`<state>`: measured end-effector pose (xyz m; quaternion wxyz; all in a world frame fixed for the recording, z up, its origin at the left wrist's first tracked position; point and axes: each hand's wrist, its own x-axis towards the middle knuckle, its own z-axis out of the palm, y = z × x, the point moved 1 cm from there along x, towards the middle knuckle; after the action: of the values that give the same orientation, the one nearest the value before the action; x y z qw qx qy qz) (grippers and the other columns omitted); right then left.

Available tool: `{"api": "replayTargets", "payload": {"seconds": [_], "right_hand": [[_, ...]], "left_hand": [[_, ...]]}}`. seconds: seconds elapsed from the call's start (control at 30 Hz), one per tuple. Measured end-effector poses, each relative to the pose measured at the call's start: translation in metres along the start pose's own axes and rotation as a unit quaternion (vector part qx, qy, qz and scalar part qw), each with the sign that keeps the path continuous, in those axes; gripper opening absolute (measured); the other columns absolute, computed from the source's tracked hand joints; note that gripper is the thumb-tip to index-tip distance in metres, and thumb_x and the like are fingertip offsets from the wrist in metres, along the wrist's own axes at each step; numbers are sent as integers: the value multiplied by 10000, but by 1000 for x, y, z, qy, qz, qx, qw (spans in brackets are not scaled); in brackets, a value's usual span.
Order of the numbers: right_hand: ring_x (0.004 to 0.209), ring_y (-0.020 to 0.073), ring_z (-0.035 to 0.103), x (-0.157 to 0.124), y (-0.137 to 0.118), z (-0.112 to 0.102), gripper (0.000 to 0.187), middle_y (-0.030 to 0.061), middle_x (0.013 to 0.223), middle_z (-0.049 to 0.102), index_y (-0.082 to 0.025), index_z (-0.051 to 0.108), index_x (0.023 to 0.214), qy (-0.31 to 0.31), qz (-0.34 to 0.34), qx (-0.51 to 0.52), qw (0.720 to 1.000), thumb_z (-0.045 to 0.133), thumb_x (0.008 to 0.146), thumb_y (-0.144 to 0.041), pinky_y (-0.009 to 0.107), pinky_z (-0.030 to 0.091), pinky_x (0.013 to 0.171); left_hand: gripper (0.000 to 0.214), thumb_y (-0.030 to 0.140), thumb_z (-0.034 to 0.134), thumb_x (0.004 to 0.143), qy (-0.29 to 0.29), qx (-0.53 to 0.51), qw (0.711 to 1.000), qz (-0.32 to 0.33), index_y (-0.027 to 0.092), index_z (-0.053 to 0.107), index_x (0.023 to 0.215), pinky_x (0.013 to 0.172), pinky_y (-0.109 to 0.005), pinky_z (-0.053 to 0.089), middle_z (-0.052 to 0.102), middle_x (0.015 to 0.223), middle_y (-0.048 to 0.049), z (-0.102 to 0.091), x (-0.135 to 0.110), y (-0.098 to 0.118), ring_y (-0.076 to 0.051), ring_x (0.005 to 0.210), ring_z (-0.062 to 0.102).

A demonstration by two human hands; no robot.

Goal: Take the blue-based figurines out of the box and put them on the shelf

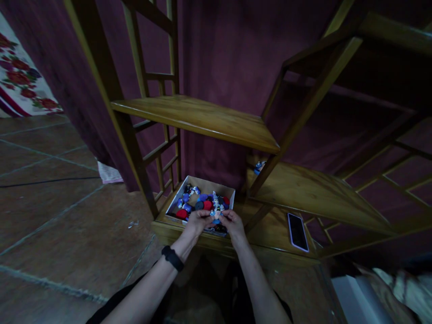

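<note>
Both hands meet over the near side of a shallow cardboard box [178, 198] on the low wooden shelf. Between their fingertips is a small figurine [216, 217] with a light body and blue parts. My left hand [197, 222] pinches it from the left, and my right hand [234, 222] grips its right side. Inside the box lie several more small figures in white, blue and black, such as a white-and-blue figure [216, 200], along with round red and dark pieces like the red disc [182, 213]. Fine details are too small to make out.
A wooden shelf board [195, 119] juts out above the box. On the right, a blue-and-white figure [259, 167] sits on a higher shelf, and a phone [297, 231] lies on the low shelf. Slanting posts and lattice frame the space, with a purple curtain [216, 58] behind.
</note>
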<state>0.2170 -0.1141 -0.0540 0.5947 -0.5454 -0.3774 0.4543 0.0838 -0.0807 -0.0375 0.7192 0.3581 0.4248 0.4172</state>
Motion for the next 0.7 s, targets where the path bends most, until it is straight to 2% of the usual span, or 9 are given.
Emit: {"api": "replayTargets", "payload": {"seconds": [0.17,0.3,0.4,0.5,0.7], "right_hand": [[692,151,580,-6,0,3,321,12,764,645,-173,620,800,-9,36,21,999,690,588,-404,273,457,647],[709,156,584,-7,-2,4,321,18,786,645,-178,619,805,-17,39,34,999,678,601,-419,267,461,639],[720,159,584,-5,-3,5,322,18,797,646,-180,623,802,-17,28,16,999,672,604,-429,268,462,643],[723,159,580,-2,-2,4,298,11,783,645,-182,628,782,-12,2,-14,1000,674,605,-417,272,462,664],[695,145,566,3,5,0,223,-9,736,635,-189,627,761,-15,-12,-35,999,664,625,-362,270,450,679]], "left_hand": [[304,199,805,485,-19,-23,999,-42,75,668,727,701,-337,529,689,750,-122,-2,-6,4,-196,681,648],[333,237,797,495,-37,-10,999,-14,96,675,771,707,-318,519,686,796,-103,0,-9,4,-180,701,642],[336,255,798,480,-13,7,1000,4,106,673,754,672,-308,518,676,728,-64,0,-7,2,-155,635,626],[365,269,807,440,-14,22,1000,-4,104,673,737,653,-307,511,666,678,-43,0,-3,0,-148,602,610],[364,260,785,464,-25,50,998,-21,91,674,766,651,-302,487,670,681,-57,-3,3,-3,-152,599,603]]}}
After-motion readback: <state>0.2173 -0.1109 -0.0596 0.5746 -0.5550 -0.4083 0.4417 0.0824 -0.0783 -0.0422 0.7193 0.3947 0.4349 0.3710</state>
